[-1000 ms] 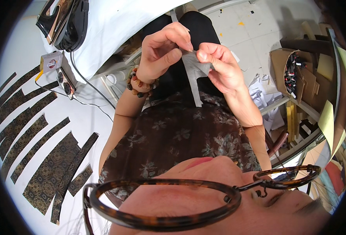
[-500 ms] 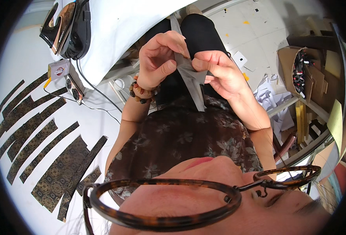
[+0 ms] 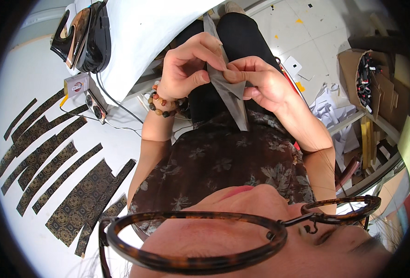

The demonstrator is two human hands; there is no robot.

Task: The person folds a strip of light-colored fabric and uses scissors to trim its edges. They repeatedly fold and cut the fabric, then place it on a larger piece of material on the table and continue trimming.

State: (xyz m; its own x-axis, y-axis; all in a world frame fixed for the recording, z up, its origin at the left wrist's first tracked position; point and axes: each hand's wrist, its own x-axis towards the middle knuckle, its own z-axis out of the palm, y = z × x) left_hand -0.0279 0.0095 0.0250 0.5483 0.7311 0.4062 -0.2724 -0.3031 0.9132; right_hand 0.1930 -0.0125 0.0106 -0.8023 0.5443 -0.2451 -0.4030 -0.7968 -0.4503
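Note:
Above my lap hangs a long strip of thin grey cloth (image 3: 233, 105), slightly see-through, with a folded flap near its middle. My right hand (image 3: 269, 88) pinches the flap between thumb and bent fingers. On the other side my left hand (image 3: 186, 65) curls at the strip's edge, its index fingertip meeting the right fingertips; its thumb rests lower along the edge. The strip's upper part runs past my left fingers toward my knees, and its lower end hangs by my flowered top (image 3: 223, 153). Exactly how the left fingers grip the cloth is partly hidden.
At left, dark gold-patterned fabric pieces (image 3: 82, 199) lie on a white surface. A black iron (image 3: 93, 44) stands beyond, its cord running past a small box (image 3: 76, 88) and power strip (image 3: 95, 105). On the right are a cardboard box (image 3: 348, 76) and crumpled white paper (image 3: 337, 111).
The hands stay at the strip; their fingertips have come closer together, and the flap now lies flatter. The whole view has shifted slightly.

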